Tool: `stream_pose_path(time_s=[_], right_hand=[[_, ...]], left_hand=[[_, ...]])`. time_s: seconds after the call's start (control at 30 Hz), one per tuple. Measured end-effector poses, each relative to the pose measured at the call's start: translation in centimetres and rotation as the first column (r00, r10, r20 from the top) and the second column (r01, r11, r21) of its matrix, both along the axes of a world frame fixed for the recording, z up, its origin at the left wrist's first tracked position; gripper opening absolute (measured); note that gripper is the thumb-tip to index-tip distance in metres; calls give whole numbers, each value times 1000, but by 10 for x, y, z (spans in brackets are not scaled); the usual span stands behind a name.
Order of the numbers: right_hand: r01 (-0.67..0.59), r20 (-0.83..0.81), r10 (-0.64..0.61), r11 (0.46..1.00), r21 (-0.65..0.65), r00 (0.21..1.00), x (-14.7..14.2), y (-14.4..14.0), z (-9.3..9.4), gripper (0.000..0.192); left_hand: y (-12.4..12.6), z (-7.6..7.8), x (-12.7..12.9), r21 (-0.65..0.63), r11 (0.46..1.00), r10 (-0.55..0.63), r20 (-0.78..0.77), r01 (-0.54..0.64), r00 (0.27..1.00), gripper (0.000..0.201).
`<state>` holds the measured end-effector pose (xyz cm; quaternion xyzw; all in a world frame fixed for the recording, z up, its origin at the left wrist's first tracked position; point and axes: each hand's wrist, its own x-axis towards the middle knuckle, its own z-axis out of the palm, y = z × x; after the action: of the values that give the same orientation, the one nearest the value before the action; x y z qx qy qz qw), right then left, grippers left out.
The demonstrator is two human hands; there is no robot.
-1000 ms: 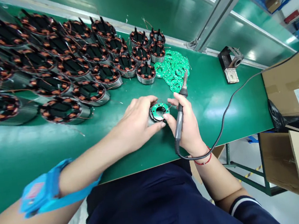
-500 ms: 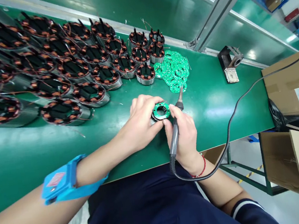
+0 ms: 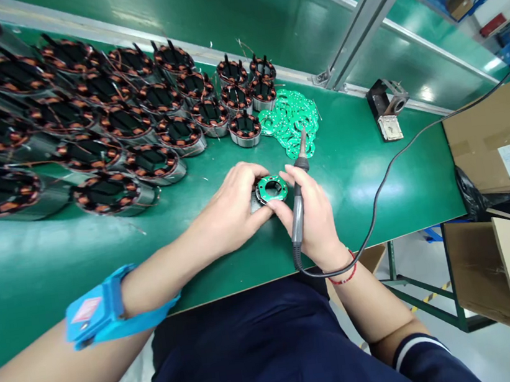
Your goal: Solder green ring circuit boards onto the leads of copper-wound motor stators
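I saw my left hand [image 3: 232, 209] clamped around a small metal stator capped by a green ring-shaped circuit board [image 3: 272, 189], near the green workbench's [image 3: 366, 176] front edge. My right hand [image 3: 315, 217] gripped a grey soldering iron [image 3: 297, 201], fingertips touching the board. Bare bench lay rightward; copper-wound stators [image 3: 133, 125] crowded the far left.

Near the front edge of the tabletop [image 3: 377, 187], a stator [image 3: 270, 191] is enclosed between the left hand [image 3: 233, 209] and the right hand [image 3: 314, 214], with a ring board seated on top of it. A soldering iron [image 3: 298, 201] is held just right of it. Behind lies a heap of ring boards [image 3: 290, 119]; rows of stators [image 3: 100, 123] are spread to the left. A cardboard box [image 3: 496, 134] is placed at the right.
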<state>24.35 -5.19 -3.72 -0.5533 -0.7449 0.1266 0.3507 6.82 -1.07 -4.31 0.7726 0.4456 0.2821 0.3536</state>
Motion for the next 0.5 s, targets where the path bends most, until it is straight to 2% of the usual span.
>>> stream_pose_path(time_s=[0.17,0.33,0.4,0.5], right_hand=[[104,-39,-106,994,-44,994,-9,-6,-2,41],[168,-43,-168,986,6,985,-15,-7,-6,38],[171,-44,-170,985,22,984,-15,-6,-8,37],[165,-51,-161,984,72,986,-16,-6,-11,37]], left_hand=[[-8,-4,3,36,993,111,7,-111,994,44],[-16,1,6,207,959,213,-80,-193,974,30],[-17,3,7,200,959,226,-103,-202,969,31],[-15,5,9,107,974,208,-89,-198,974,31]])
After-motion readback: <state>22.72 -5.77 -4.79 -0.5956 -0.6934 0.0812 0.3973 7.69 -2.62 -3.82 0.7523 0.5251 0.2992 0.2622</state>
